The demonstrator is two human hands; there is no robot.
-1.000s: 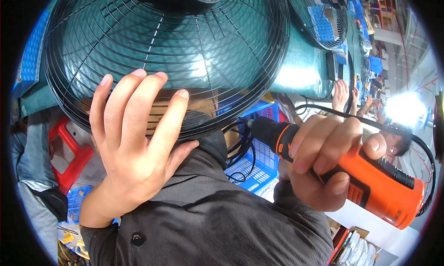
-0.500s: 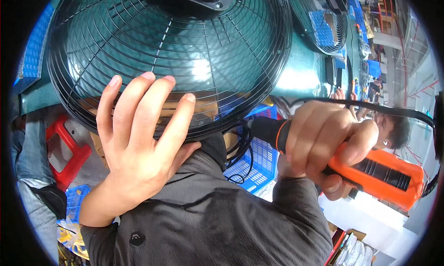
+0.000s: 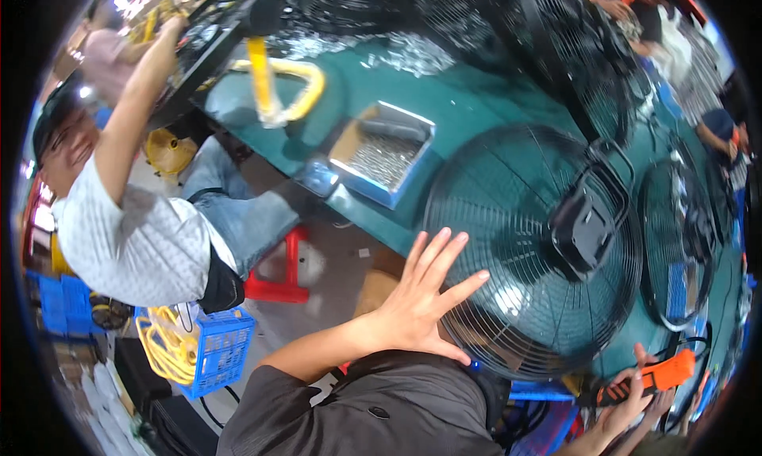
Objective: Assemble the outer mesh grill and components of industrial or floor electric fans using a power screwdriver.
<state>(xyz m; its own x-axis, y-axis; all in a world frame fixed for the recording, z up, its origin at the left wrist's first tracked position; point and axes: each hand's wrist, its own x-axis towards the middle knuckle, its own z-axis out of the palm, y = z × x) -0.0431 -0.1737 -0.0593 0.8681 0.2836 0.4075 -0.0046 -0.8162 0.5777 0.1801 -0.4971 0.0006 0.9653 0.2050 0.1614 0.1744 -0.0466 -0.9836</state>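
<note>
A round black wire fan guard lies on the green table, with a black motor housing and a bracket on it. My left hand is open at the guard's near left rim, fingers spread. Whether it touches the wires, I cannot tell. At the lower right, my right hand is closed round an orange and black handheld power tool, beside the near right of the guard. Part of its grip is hidden by the fingers.
A box of small metal parts and a yellow tubular handle sit on the green table. A co-worker is at the left by a red stool. A blue basket holds yellow parts. Another fan guard lies right.
The view has swung left and widened, bringing in the co-worker and the parts box. My left hand has spread its fingers at the guard's rim. The power tool now appears lower and smaller.
</note>
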